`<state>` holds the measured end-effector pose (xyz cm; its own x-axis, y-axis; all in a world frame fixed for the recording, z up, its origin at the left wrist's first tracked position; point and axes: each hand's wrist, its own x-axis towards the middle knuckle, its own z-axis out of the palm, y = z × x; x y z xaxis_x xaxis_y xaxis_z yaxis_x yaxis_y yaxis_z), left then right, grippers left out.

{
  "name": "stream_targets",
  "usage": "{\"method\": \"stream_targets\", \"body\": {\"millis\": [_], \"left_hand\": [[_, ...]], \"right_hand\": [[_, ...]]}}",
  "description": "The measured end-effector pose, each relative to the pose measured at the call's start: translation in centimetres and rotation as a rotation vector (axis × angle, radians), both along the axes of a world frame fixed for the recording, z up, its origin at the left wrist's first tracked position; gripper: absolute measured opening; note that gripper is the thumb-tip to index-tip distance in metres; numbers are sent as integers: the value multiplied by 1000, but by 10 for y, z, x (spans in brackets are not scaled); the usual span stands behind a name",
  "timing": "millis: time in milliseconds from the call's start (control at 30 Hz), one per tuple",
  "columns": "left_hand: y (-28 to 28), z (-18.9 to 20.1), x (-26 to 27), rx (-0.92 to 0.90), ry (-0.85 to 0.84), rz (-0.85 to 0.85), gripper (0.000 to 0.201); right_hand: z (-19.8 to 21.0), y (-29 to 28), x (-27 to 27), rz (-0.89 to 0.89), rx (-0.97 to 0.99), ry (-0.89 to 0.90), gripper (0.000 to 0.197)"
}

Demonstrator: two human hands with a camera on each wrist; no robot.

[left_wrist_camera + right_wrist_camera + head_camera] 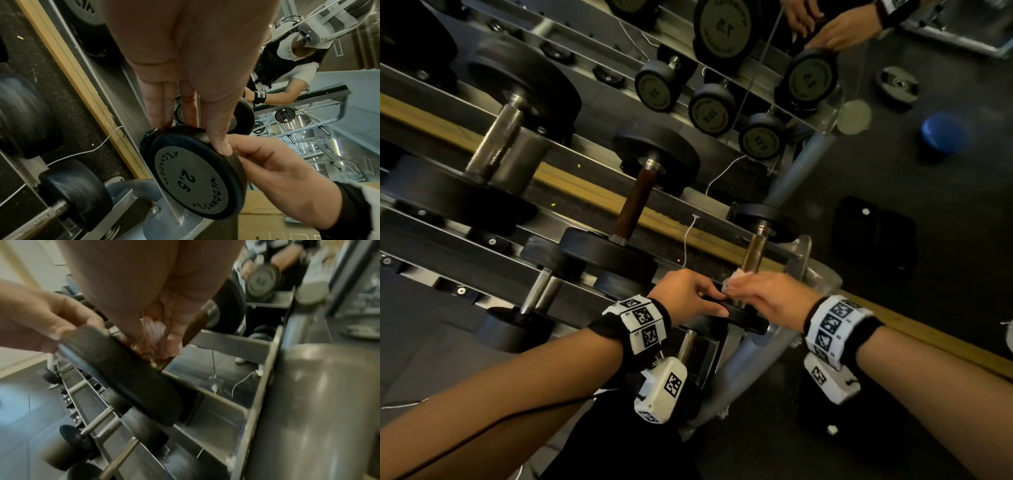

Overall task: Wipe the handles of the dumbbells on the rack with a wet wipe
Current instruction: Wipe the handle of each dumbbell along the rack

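Observation:
A small black 2.5 dumbbell (763, 222) lies at the right end of the rack (822, 274). Its brass-coloured handle (755, 250) shows between the two heads. My left hand (709, 301) grips the near head (193, 178), fingers over the rim and thumb on its edge. My right hand (743, 284) holds a white wet wipe (736, 275) wrapped round the handle just beside that head. In the right wrist view the crumpled wipe (154, 331) sits between my fingers against the handle (197, 324), and the near head (127, 369) runs below. The handle under the wipe is hidden.
Bigger dumbbells (637, 202) (496, 144) lie to the left on the same tier, and another (541, 291) on the tier below. A mirror behind reflects the rack. On the dark floor to the right are a blue round object (941, 133), a black bag (873, 236) and a weight plate (897, 85).

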<state>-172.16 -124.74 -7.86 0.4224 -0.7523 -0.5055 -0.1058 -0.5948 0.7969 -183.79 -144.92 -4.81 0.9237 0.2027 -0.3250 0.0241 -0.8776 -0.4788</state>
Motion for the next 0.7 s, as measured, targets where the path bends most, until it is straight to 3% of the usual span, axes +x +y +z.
{"method": "stream_targets", "body": {"millis": [100, 167, 300, 400, 533, 700], "left_hand": [[0, 0, 0, 1, 1, -4, 25], [0, 1, 0, 8, 6, -7, 25], [-1, 2, 0, 22, 11, 1, 25], [-2, 5, 2, 36, 7, -16, 25], [-5, 6, 3, 59, 6, -11, 25], [-3, 4, 1, 57, 9, 5, 22]], "right_hand": [[-3, -7, 1, 83, -78, 55, 38], [-2, -18, 9, -19, -91, 62, 42], [-14, -38, 13, -139, -263, -87, 55], [-18, -29, 11, -194, -209, -159, 54], [-21, -16, -13, -72, -418, -204, 73], [-22, -10, -27, -49, -326, -136, 56]]}}
